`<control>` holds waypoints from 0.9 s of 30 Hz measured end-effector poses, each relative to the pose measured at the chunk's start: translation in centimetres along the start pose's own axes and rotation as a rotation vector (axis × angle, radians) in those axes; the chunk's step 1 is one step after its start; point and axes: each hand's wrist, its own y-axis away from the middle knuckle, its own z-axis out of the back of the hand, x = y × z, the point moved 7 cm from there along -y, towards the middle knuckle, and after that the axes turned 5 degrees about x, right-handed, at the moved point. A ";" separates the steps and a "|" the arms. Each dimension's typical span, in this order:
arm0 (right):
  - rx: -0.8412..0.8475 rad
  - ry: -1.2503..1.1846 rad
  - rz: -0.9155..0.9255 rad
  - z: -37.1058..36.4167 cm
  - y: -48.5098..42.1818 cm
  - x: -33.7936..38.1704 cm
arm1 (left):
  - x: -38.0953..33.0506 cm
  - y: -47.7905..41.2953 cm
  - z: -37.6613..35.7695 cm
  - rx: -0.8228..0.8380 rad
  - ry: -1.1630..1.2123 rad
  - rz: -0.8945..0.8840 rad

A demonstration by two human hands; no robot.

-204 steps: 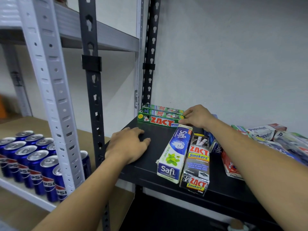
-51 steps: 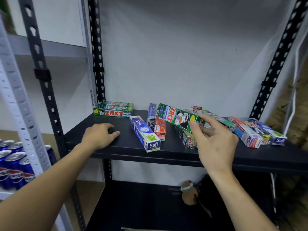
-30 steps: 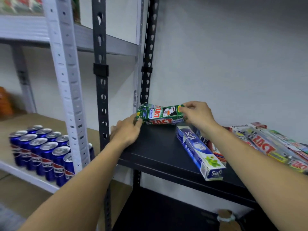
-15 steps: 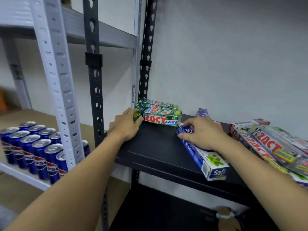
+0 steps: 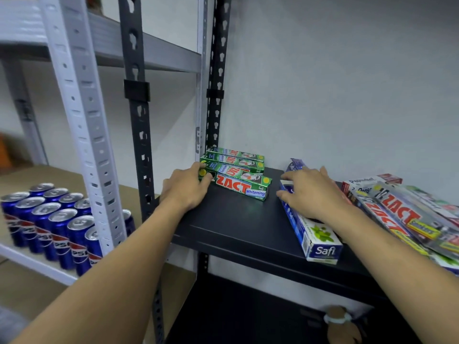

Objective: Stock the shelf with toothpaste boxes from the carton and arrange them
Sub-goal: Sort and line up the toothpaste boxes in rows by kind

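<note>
Several green Zact toothpaste boxes (image 5: 238, 175) lie side by side at the back left of the black shelf (image 5: 236, 227). My left hand (image 5: 186, 189) rests on the shelf with its fingertips against the left end of the front green box. My right hand (image 5: 310, 192) lies palm down on the far half of a blue Safi box (image 5: 320, 242), which points toward the shelf's front edge. Another blue box (image 5: 294, 165) pokes up behind my fingers. A loose pile of Zact and Pepsodent boxes (image 5: 397, 214) covers the right of the shelf. No carton is in view.
Rows of blue Pepsi cans (image 5: 54, 227) stand on the white rack to the left. Black uprights (image 5: 139, 135) and white uprights (image 5: 84, 120) rise between the two racks. A brown object with a pale band (image 5: 340, 324) sits on the lower black shelf.
My right hand carried a green Zact box from the right-hand pile to the left stack, set it down in front, then moved onto the Safi box. My left hand moved to the stack's left end.
</note>
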 end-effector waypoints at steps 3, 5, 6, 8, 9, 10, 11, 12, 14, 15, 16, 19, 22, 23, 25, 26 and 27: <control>0.037 -0.066 0.040 0.0 -1.4 0.6 | 0.0 0.0 -0.1 0.003 0.001 0.001; 0.101 -0.120 0.046 -0.6 -2.6 0.8 | -0.1 0.1 0.0 0.000 0.008 0.007; 0.131 -0.145 0.044 -1.0 -3.1 0.9 | -0.1 0.1 0.0 -0.003 0.013 0.011; 0.164 -0.161 0.042 -1.6 -4.1 1.0 | -0.2 0.2 0.2 -0.012 0.029 0.015; 0.172 -0.167 0.044 -1.8 -4.5 1.1 | -0.2 0.2 0.3 -0.018 0.039 0.015; 0.179 -0.181 0.048 -2.0 -4.8 1.2 | -0.2 0.1 0.4 -0.024 0.052 0.019; 0.187 -0.195 0.053 -2.1 -5.0 1.3 | -0.1 0.1 0.4 -0.029 0.064 0.026; 0.194 -0.208 0.056 -2.2 -5.2 1.4 | 0.0 0.0 0.5 -0.032 0.072 0.037; 0.195 -0.230 0.062 -2.4 -5.6 1.5 | 0.2 -0.1 0.5 -0.031 0.075 0.048; 0.191 -0.242 0.063 -2.5 -5.7 1.5 | 0.2 -0.2 0.5 -0.033 0.076 0.049; 0.185 -0.249 0.064 -2.7 -5.7 1.5 | 0.2 -0.2 0.6 -0.038 0.078 0.049; 0.151 -0.242 0.074 -3.1 -5.8 1.5 | 0.2 -0.3 0.7 -0.052 0.078 0.049; 0.128 -0.224 0.095 -3.4 -5.7 1.6 | 0.3 -0.4 0.8 -0.060 0.080 0.059; 0.127 -0.223 0.100 -3.5 -5.7 1.6 | 0.3 -0.4 0.8 -0.062 0.083 0.062; 0.132 -0.205 0.109 -3.6 -5.7 1.7 | 0.3 -0.4 0.8 -0.066 0.089 0.070; 0.138 -0.193 0.111 -3.7 -5.7 1.7 | 0.3 -0.4 0.8 -0.067 0.093 0.075; 0.143 -0.179 0.112 -3.8 -5.7 1.7 | 0.4 -0.4 0.7 -0.067 0.099 0.082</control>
